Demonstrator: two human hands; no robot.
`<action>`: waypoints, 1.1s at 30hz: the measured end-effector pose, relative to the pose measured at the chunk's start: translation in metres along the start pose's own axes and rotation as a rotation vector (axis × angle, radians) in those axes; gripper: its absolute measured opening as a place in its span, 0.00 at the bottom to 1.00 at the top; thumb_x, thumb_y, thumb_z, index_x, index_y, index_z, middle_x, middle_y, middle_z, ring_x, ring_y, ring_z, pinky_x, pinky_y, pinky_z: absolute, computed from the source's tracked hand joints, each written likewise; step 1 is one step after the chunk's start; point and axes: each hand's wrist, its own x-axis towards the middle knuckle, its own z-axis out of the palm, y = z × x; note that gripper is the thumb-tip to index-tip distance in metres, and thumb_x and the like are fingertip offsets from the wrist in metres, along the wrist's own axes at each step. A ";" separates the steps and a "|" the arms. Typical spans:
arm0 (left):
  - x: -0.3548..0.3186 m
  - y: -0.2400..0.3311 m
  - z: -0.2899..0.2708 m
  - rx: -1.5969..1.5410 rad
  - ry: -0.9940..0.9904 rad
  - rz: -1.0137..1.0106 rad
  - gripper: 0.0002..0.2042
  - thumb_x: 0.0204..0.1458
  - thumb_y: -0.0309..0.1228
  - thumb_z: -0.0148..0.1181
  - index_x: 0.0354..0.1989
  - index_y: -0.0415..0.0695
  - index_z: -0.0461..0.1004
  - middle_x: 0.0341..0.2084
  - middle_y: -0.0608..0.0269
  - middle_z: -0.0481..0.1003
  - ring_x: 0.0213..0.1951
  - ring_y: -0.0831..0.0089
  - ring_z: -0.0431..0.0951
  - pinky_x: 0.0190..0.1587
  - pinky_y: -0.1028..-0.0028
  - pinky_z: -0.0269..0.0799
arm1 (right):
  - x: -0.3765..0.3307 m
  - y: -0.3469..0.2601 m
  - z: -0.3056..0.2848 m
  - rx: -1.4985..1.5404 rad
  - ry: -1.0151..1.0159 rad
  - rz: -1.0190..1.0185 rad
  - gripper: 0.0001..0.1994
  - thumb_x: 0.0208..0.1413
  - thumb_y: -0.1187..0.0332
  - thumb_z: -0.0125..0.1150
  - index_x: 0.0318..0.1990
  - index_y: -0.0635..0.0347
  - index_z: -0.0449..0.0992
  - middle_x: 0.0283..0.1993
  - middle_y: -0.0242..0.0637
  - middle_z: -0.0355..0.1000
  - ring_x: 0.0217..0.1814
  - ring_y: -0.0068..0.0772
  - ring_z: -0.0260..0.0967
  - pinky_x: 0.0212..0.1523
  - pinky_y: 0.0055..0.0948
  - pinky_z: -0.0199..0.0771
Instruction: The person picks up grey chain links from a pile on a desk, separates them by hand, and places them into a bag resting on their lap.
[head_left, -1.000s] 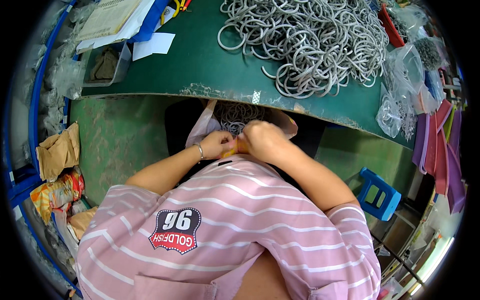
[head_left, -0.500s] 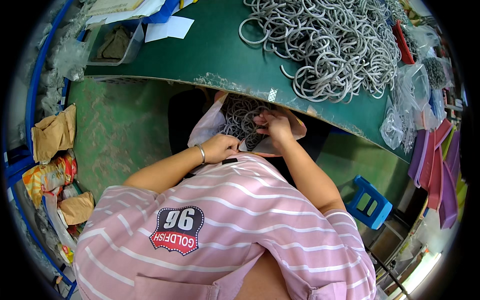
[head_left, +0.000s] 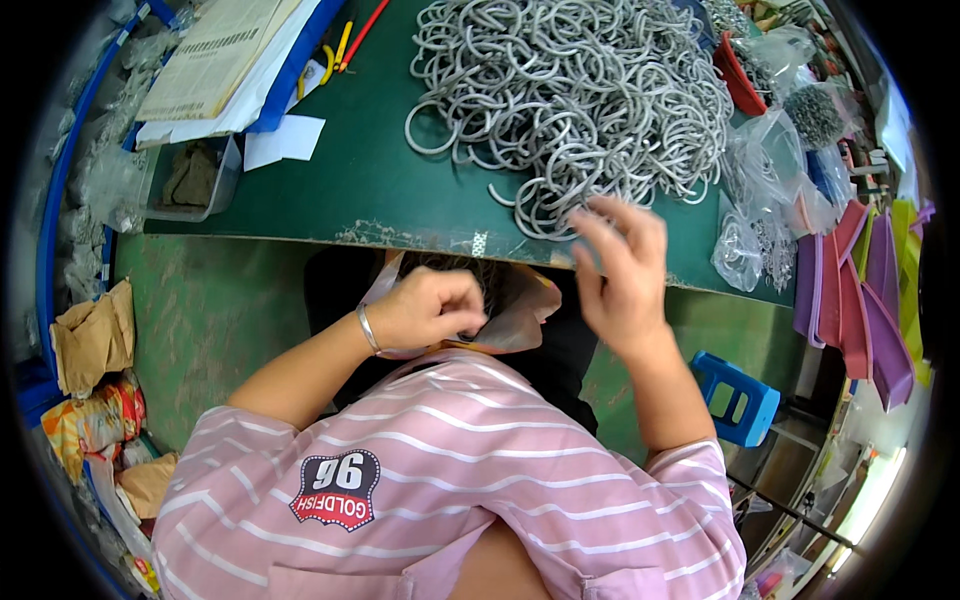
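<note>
A large heap of grey C-shaped metal rings [head_left: 580, 90] covers the right half of the green table [head_left: 350, 190]. My right hand [head_left: 628, 265] is raised over the table's near edge, its fingers apart at the lower fringe of the heap; no ring shows in it. On my lap, under the table edge, a pale plastic bag [head_left: 520, 325] gapes with grey rings inside, mostly hidden by the table and my left arm. Above the bag's mouth my left hand [head_left: 432, 305], with a bracelet at the wrist, has its fingers curled in; what they hold, if anything, is hidden.
At the table's left lie papers [head_left: 215, 70], a clear plastic box [head_left: 225, 180] with a brown cloth-like lump, and yellow-handled pliers [head_left: 327, 65]. Clear bags [head_left: 765, 155] and a red dish [head_left: 738, 75] flank the heap. A blue stool [head_left: 737, 400] stands at right.
My right hand has come out of the bag and up to the heap's near edge. My left hand has lifted from the bag's near rim. The view has shifted, showing more of the table.
</note>
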 end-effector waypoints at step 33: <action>0.109 0.144 -0.052 0.259 0.430 0.275 0.11 0.39 0.31 0.70 0.27 0.38 0.77 0.24 0.67 0.75 0.28 0.79 0.73 0.31 0.79 0.68 | 0.074 0.048 -0.038 0.105 0.116 0.462 0.17 0.40 0.71 0.60 0.41 0.58 0.70 0.22 0.40 0.73 0.23 0.40 0.73 0.28 0.35 0.73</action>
